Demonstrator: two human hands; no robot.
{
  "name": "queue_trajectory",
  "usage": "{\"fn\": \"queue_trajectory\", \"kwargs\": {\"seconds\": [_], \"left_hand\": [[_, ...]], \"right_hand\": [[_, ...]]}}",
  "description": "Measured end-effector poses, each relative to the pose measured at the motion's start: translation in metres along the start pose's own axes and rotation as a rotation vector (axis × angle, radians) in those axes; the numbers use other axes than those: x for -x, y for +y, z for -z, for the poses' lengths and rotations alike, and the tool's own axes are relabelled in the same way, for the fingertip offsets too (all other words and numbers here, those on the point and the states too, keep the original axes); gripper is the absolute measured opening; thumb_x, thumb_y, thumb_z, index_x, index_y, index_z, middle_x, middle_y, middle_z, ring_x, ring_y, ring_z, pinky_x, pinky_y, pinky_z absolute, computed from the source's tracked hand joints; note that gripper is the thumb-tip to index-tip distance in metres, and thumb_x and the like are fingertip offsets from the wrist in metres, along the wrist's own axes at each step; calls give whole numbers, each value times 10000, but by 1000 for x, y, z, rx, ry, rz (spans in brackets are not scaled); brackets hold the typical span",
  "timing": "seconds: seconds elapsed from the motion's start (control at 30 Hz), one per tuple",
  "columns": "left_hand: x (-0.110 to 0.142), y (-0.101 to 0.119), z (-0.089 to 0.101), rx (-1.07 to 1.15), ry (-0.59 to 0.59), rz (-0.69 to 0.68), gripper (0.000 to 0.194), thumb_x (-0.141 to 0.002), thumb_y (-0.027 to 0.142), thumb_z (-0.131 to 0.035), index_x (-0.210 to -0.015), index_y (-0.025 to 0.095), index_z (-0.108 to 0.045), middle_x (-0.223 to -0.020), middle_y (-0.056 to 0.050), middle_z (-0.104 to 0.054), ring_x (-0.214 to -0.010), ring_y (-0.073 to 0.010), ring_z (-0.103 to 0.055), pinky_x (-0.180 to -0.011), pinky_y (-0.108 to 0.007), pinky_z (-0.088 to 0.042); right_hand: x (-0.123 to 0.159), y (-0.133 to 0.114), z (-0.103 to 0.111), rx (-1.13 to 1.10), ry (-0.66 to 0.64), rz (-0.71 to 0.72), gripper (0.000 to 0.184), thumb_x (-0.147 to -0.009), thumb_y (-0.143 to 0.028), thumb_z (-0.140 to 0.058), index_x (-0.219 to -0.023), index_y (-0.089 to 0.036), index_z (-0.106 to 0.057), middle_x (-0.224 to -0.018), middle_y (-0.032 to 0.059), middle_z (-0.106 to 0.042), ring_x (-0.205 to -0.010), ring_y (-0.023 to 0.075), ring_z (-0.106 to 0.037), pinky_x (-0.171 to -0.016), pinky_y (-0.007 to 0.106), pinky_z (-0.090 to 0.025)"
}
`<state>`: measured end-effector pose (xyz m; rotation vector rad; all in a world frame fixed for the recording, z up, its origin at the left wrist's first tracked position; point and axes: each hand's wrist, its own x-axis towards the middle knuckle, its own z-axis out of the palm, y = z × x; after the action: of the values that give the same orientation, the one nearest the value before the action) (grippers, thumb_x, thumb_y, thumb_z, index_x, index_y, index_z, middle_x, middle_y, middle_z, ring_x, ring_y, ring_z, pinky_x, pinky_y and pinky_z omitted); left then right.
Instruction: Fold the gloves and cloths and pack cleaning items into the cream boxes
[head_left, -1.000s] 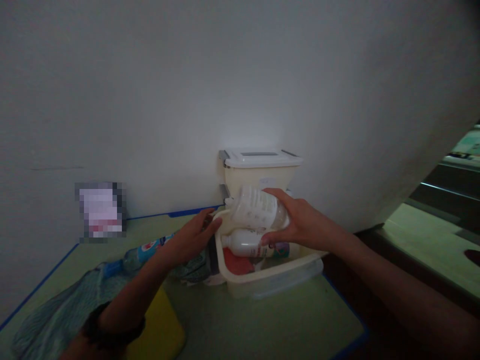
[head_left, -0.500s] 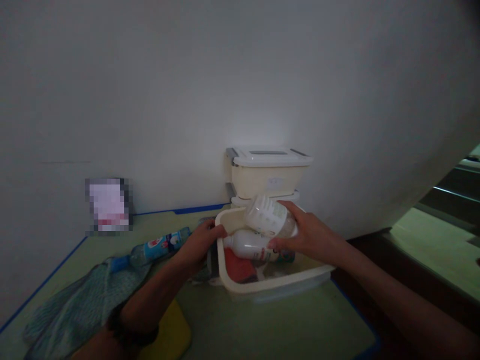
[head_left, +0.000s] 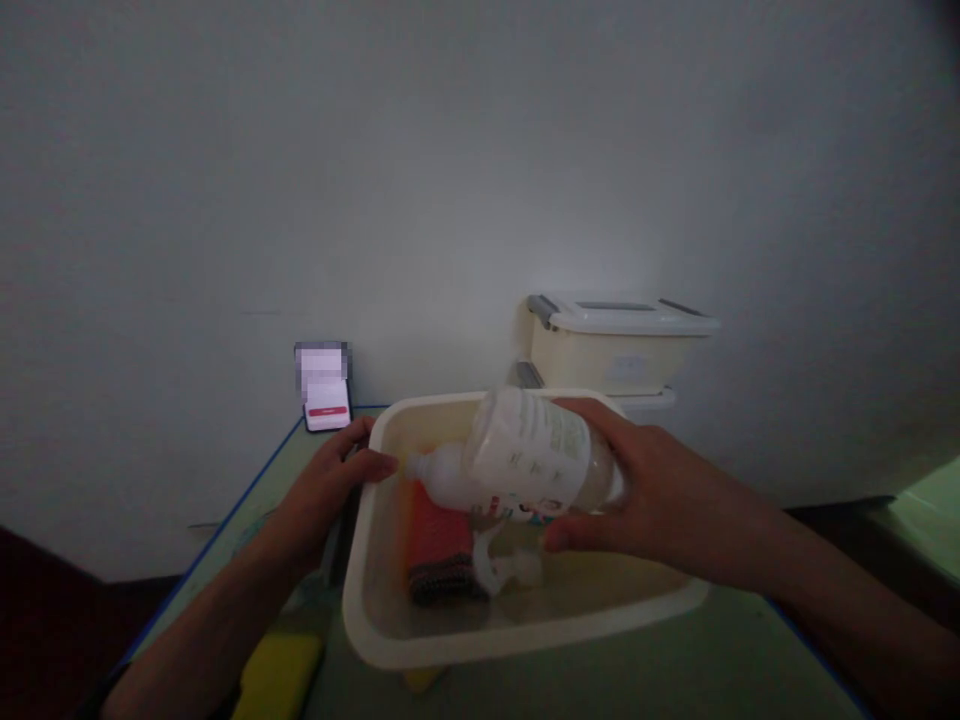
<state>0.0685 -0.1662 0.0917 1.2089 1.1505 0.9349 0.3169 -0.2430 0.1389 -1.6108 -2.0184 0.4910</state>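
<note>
My left hand (head_left: 341,480) grips the left rim of a cream plastic bin (head_left: 364,590), thumb over the edge. Over the bin, my right hand (head_left: 622,490) is wrapped round a clear bottle (head_left: 532,445) with a white printed label, tilted with its base toward the left. Behind and below it, a white bottle (head_left: 442,475) lies in the bin, partly covered. A folded red cloth (head_left: 441,540) with a dark checked edge rests on the bin's floor. Beside the cloth is a white spray nozzle (head_left: 499,570); where it joins is hidden.
A lidded cream storage box (head_left: 622,350) is stacked on another box by the wall. A phone (head_left: 328,395) leans on the wall at the table's left corner. A yellow item (head_left: 281,675) lies on the green table (head_left: 585,685), near the front left.
The view has swung left and the bin appears closer. My right hand still holds the clear bottle, now covering more of the white one. My left hand stays on the rim.
</note>
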Motion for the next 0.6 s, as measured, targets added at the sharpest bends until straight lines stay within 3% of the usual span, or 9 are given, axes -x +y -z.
{"fn": "queue_trajectory", "kwargs": {"seconds": [0.23,0.33,0.5,0.6], "left_hand": [[-2,-23,37,-58,73,-128,256,-587,303,-614,-790,207,-492,-686,37,-574,-590,-151,-558,-538,-253,-454],[-5,-31,42,-52,45,-195,228,-614,296,-606,-779,205,-478,-704,41,-550,-612,-138,-538,-560,-244,-443],[-6,-33,43,-157,5,-331,214,-629,309,-615,-755,201,-481,-729,28,-539,-671,-146,-510,-588,-245,-422],[-4,-30,41,-157,-3,-325,214,-634,315,-612,-759,203,-478,-747,21,-545,-685,-157,-517,-600,-255,-427]], "right_hand": [[-28,-20,-40,-27,-199,-34,817,-571,-635,-678,-1252,-253,-439,-1114,69,-606,-934,245,-586,-746,349,-470],[-33,-24,-54,-18,-344,-64,831,-583,-650,-658,-1260,-219,-439,-1099,94,-615,-907,255,-593,-724,349,-462],[-35,-25,-68,-20,-628,56,853,-692,-648,-558,-1354,-168,-317,-1146,132,-598,-937,260,-596,-742,341,-456],[-30,-21,-70,-35,-679,122,843,-765,-595,-512,-1416,-159,-203,-1242,160,-544,-1028,261,-577,-810,350,-452]]}}
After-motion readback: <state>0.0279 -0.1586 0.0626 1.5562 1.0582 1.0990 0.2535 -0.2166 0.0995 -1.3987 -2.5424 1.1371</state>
